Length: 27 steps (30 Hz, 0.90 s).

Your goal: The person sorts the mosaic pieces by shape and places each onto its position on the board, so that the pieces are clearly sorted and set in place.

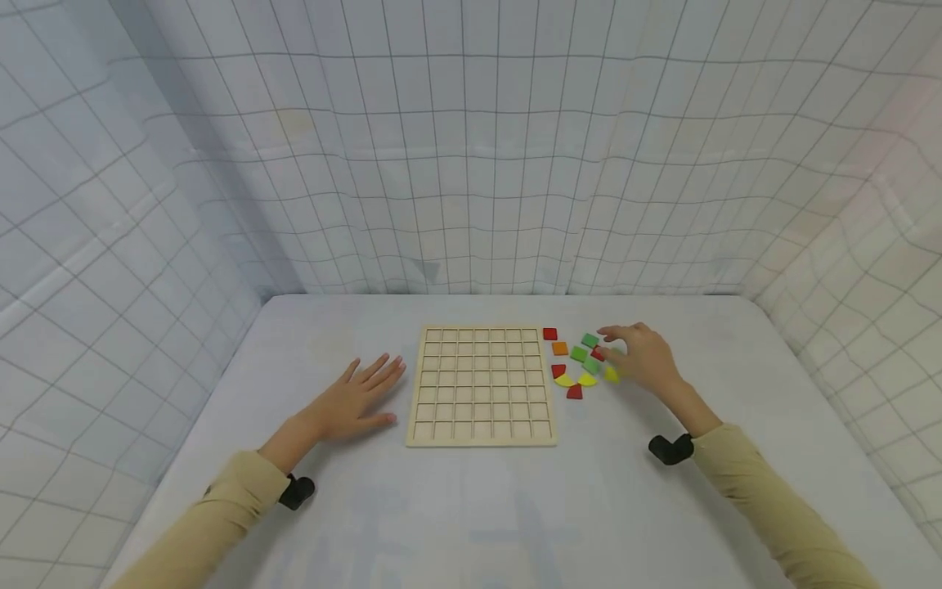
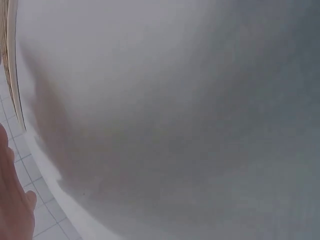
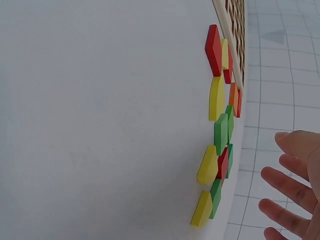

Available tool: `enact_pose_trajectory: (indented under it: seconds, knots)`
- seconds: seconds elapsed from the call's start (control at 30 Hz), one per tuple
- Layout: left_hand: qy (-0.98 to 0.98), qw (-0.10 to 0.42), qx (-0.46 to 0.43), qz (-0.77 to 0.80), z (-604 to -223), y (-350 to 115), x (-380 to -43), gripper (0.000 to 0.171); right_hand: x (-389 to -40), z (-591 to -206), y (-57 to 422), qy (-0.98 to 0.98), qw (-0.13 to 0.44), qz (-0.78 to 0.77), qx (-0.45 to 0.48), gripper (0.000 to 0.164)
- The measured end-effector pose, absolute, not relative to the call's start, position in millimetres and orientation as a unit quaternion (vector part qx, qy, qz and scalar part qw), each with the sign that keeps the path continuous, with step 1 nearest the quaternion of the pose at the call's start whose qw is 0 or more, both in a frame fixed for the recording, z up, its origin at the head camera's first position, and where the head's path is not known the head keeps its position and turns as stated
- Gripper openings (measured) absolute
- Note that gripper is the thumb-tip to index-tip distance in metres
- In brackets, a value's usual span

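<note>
A pale wooden grid board (image 1: 482,443) with square cells lies on the table. Just left of it, my left hand (image 1: 352,402) is spread with straight fingers and holds nothing. My right hand (image 1: 642,357) is over the right side of a group of small coloured pieces, its fingers loosely bent and apart with nothing between them. Beneath its fingertips are a red piece (image 1: 598,353) and green squares (image 1: 590,339). A yellow piece (image 1: 612,374) shows below the thumb. In the right wrist view, the hand (image 3: 295,187) is raised beyond the pieces.
Between the board and my right hand lie an orange square (image 1: 560,348), a red square (image 1: 549,334), yellow pieces (image 1: 587,379) and a red round-edged piece (image 1: 575,392). Grid-patterned cloth walls (image 1: 471,164) enclose the white table (image 1: 471,507) at the back and sides.
</note>
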<state>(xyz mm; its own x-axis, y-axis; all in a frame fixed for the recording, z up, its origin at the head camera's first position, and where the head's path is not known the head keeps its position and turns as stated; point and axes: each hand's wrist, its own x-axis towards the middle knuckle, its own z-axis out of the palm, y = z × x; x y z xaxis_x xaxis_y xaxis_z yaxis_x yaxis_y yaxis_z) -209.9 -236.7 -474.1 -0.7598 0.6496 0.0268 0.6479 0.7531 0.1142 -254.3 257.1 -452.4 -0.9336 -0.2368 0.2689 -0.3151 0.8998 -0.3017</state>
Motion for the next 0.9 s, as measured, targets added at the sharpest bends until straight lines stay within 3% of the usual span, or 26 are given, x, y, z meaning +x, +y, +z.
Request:
enact_pose_trajectory:
  seconds: [0.7,0.9]
  knots:
    - [0.929,0.074,0.36,0.037,-478.1,-198.4,-208.1,0.082,-255.7,-470.2,247.1,-0.968,0.09,0.202,0.115,0.038]
    - [0.931,0.091,0.352,0.029,-478.6,-196.1,-213.9,0.085,-251.7,-471.8,248.2,-0.968,0.085,0.212,0.103,0.029]
